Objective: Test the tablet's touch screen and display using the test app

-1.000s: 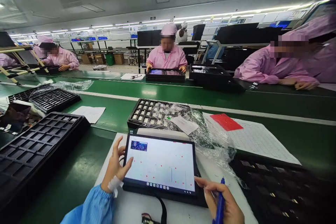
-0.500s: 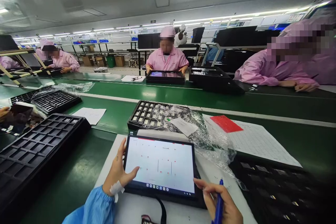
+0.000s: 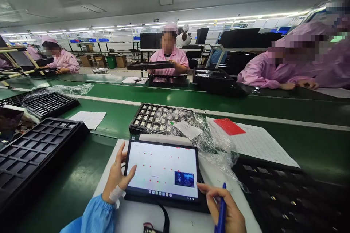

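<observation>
A tablet (image 3: pixel 161 167) with a lit white screen lies on a dark base over a white pad. Coloured dots, short lines and a small dark picture show on the screen. My left hand (image 3: pixel 116 178), ringed and taped at the wrist, is around the tablet's left edge, thumb over the front and the other fingers at the side and partly behind. Between the fingers of my right hand (image 3: pixel 228 205) is a blue pen (image 3: pixel 222 211), pointing upward. My right index fingertip is at the tablet's right edge; whether it presses there I cannot tell.
Black compartment trays stand left (image 3: pixel 41 145) and right (image 3: pixel 284 196). Behind the tablet, plastic wrap (image 3: pixel 216 145) partly covers a tray of small parts (image 3: pixel 147 116). A red card (image 3: pixel 229 126) lies on printed sheets (image 3: pixel 268 142). Across the green bench (image 3: pixel 109 98), co-workers in pink sit working.
A small dark picture has appeared on the screen, and its dots and lines differ. Both hands keep their places at the tablet. The co-worker opposite has lifted a black tray.
</observation>
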Demonstrator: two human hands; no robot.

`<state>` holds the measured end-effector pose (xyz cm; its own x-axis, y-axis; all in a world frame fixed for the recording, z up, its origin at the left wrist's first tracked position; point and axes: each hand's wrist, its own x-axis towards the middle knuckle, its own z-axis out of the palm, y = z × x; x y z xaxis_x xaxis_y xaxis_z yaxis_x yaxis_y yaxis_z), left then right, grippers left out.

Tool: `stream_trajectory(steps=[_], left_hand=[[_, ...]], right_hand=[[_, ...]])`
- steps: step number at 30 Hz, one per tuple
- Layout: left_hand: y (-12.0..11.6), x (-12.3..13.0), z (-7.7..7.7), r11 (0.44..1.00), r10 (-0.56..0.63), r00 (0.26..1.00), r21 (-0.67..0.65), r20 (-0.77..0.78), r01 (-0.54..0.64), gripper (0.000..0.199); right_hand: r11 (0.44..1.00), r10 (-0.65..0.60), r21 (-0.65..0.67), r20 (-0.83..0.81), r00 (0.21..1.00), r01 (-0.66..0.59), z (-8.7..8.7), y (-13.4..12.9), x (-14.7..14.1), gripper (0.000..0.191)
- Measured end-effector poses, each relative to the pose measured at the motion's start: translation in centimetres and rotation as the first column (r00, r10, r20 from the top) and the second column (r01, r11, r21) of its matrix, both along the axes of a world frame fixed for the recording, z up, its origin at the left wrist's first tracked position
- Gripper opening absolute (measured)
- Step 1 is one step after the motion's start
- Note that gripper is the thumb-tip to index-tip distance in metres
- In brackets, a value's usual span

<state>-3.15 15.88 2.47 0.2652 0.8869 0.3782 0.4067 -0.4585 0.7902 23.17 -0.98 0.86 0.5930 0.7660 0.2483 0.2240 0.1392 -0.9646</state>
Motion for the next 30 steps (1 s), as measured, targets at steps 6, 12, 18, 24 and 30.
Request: stream_trajectory(steps=[6,12,18,24,30], left_hand=[[0.1,0.0,-0.3,0.990,0.132,0.990,-0.060,0.042,-0.129,0.057],[0.2,-0.2,-0.8,0.998,0.017,0.999,0.062,-0.030,-0.015,0.074],[0.5,-0.1,-1.2,0.998,0.016,0.999,0.067,-0.049,-0.013,0.071],[0.7,-0.3,-1.5,0.999,0.032,0.999,0.021,-0.019,-0.031,0.068],[-0.6,0.4,0.7,0.991,0.081,0.996,-0.109,0.041,-0.076,0.059]], right_hand=[[0.995,-0.102,-0.022,-0.043,0.994,0.101,0.5,0.4,-1.2,0.026],[0.982,-0.189,-0.014,-0.050,0.981,0.189,0.9,0.8,-2.4,0.029],[0.997,-0.079,-0.009,-0.027,0.996,0.079,0.0,0.6,-1.0,0.021],[1.000,-0.005,-0.013,-0.024,1.000,0.005,-0.8,0.3,-0.1,0.017],[1.000,0.015,-0.009,0.003,1.000,-0.015,-0.5,0.2,-0.3,0.014]])
